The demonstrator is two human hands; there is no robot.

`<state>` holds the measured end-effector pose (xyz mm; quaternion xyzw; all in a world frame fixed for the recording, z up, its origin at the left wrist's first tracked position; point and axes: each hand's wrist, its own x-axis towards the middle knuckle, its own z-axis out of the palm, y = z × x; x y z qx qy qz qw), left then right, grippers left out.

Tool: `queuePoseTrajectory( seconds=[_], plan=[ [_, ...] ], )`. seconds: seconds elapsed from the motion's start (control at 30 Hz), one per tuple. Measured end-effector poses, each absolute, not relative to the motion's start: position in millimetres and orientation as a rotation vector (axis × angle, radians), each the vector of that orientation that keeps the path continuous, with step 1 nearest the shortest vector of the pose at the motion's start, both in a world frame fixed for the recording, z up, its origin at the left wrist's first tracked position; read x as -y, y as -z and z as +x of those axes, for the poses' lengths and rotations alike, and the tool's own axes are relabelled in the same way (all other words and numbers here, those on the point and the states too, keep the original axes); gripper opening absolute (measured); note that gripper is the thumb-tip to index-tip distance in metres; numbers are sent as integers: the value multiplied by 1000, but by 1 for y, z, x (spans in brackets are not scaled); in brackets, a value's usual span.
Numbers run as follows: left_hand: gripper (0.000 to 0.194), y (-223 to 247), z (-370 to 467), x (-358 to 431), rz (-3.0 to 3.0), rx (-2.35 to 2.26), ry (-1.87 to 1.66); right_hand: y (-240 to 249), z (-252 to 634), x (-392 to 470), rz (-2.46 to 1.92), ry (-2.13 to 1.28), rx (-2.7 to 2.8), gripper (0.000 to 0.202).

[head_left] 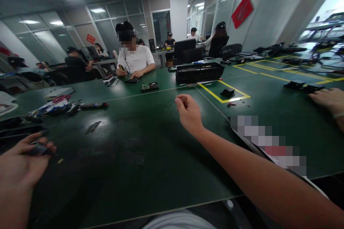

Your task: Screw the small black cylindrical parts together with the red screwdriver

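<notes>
Holding a thin-shafted tool (pixel 184 99) in the grip of the right hand (pixel 190 112), near the centre of the frame — pinched between thumb and fingers, pointing left over the green desk (pixel 161 143). Curling the grip of the left hand (pixel 24 161) around a small dark part (pixel 39 149) at the lower left, too blurred to identify.

Could drop the tool through so light a pinch, or lose the part from loosely curled fingers into the bundle of cables and cloth (pixel 56 105) at the left. Could jab a fingertip with the shaft by bringing both hands together carelessly. Could also drag the sheet (pixel 268 146), at the lower right, by sweeping the right forearm sideways, or scatter the pink bits (pixel 231 104) just below the yellow tape outline (pixel 236 98).

Among containers, see a long black open-topped box (pixel 200 74) at the upper centre; cannot make out its contents. Behind the left hand, at the left edge, see a black tray-like shape (pixel 18 133), partly hidden — again with contents unclear. Within the tape outline, a marking only, note a black bracket-like piece (pixel 227 93).
</notes>
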<state>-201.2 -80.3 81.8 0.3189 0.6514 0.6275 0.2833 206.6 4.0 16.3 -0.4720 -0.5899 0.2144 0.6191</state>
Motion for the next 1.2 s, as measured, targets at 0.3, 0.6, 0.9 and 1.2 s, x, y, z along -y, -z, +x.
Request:
queuePoseTrajectory(
  seconds=[0.3, 0.6, 0.9, 1.2],
  plan=[
    [33, -74, -78, 16, 944, -1218, -1566, -9, 207, -8, -1108, -506, 1387, 29],
    [50, -13, -14, -12, 1741, -1352, -1159, -19, 204, 6, -1095, -498, 1527, 29],
    [37, 12, -20, -10, 2081, -1446, -957, -13, 200, 4, -974, -608, 1547, 20],
    [42, 2, -10, 0, 2075, -1449, -949, -8, 201, 5, -973, -605, 1606, 22]
  ],
)
